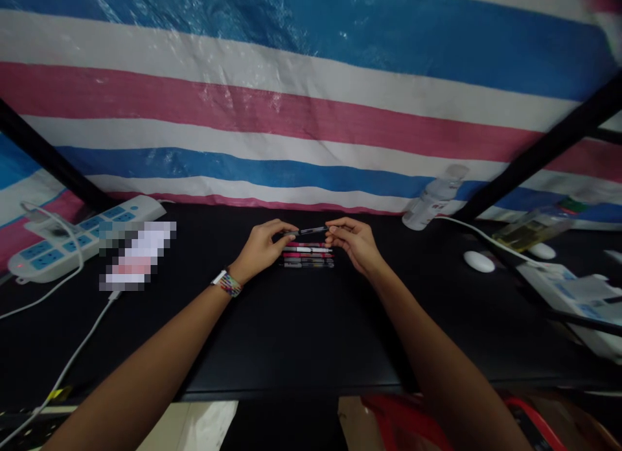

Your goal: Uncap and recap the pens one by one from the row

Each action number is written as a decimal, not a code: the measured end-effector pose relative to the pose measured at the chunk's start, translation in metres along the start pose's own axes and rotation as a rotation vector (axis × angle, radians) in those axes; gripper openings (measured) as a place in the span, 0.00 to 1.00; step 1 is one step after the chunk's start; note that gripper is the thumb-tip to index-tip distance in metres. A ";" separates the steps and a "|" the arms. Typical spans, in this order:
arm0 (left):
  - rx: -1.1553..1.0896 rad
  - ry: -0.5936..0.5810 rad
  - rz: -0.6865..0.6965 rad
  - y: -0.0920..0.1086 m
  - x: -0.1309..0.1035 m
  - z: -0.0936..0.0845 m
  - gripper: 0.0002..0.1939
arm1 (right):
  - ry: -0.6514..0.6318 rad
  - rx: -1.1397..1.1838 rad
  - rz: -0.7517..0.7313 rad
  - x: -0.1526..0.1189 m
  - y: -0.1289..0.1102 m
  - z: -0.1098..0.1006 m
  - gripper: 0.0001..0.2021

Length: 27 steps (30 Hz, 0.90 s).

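Behind everything hangs a sheet (311, 114) striped in blue, white and red, with the black tabletop (301, 334) below it. A white power strip (90, 234) with blue socket panels lies at the left; a bottle (430, 201) stands at the right, near the sheet. Between them, the left hand (261, 245) and right hand (357, 243) face each other, thumbs and fingers pinched on opposite ends of one pen. Just nearer the person, a row of pens (307, 255) lies side by side. The pinched pen (313, 230) is beyond that row, roughly level.
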<state>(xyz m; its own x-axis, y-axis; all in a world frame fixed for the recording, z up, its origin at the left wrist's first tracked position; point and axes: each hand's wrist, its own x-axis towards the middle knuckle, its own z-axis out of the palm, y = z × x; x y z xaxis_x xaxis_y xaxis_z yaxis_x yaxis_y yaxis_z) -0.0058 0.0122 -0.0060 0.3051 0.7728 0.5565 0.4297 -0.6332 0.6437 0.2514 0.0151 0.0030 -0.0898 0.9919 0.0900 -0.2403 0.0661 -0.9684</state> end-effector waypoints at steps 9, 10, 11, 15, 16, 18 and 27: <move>0.123 0.001 0.108 0.009 -0.002 -0.004 0.06 | -0.047 0.117 0.129 0.003 -0.003 -0.004 0.16; 0.152 -0.016 0.136 0.011 -0.003 -0.004 0.07 | -0.046 0.114 0.133 0.003 -0.003 -0.004 0.15; 0.178 -0.028 0.166 0.012 -0.003 -0.005 0.07 | -0.046 0.104 0.134 0.002 -0.003 -0.004 0.15; 0.163 -0.069 0.188 0.014 -0.003 -0.008 0.11 | -0.075 0.061 0.134 0.001 -0.002 -0.002 0.14; 0.138 -0.076 0.168 0.013 -0.003 -0.008 0.11 | -0.081 0.059 0.129 0.000 -0.001 -0.002 0.14; 0.091 -0.090 0.120 0.012 -0.002 -0.009 0.12 | -0.085 0.062 0.113 0.000 0.000 -0.001 0.15; -0.009 -0.166 -0.154 0.012 0.002 -0.009 0.20 | -0.105 0.040 0.064 -0.001 0.000 0.001 0.14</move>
<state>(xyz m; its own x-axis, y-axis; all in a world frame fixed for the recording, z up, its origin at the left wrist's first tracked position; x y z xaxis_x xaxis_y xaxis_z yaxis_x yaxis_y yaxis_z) -0.0080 0.0057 0.0079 0.3728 0.8563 0.3574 0.4750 -0.5070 0.7192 0.2506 0.0137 0.0034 -0.2066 0.9769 0.0540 -0.2689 -0.0036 -0.9631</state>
